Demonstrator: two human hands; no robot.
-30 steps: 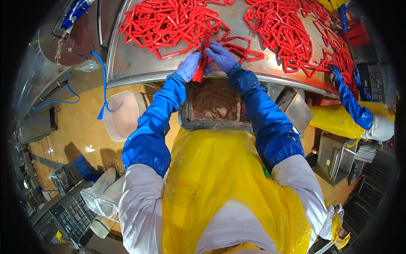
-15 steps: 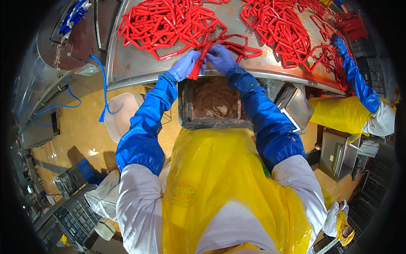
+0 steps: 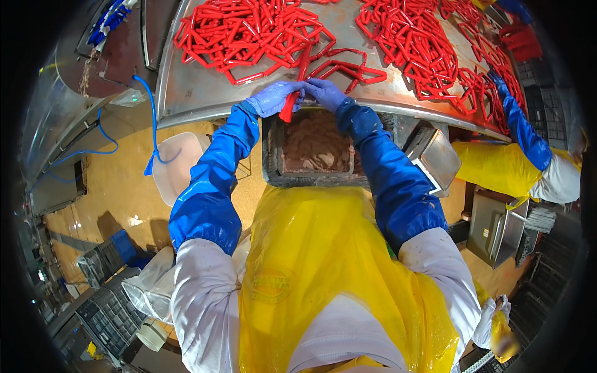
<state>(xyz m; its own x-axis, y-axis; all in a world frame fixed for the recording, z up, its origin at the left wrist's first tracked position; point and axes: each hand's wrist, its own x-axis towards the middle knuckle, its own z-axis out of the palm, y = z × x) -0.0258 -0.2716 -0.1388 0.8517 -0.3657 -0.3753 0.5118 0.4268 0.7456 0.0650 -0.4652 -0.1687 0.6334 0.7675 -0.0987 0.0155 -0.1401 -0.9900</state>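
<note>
Linked red sausages (image 3: 249, 37) lie heaped on the steel table (image 3: 205, 93) in front of me. My left hand (image 3: 272, 99), in a purple glove, is closed around a red sausage end (image 3: 288, 110), whose limp tip hangs down past the table's front edge. My right hand (image 3: 326, 94), gloved the same way, meets the left at the fingertips and pinches the same sausage strand, which rises from between the hands to the heap. A loose loop of sausages (image 3: 357, 69) lies on the table just beyond my right hand.
Below my hands stands a dark crate (image 3: 273, 177) holding a pinkish-brown mass. A second sausage heap (image 3: 407, 50) lies to the right, where a co-worker's blue-sleeved arm (image 3: 525, 124) reaches in. Steel containers (image 3: 432, 158), a white tub (image 3: 180, 165) and a blue hose (image 3: 152, 112) are nearby.
My hands have come closer together, with the fingertips meeting. The sausage end hangs slightly lower. The co-worker's arm at the right has shifted a little.
</note>
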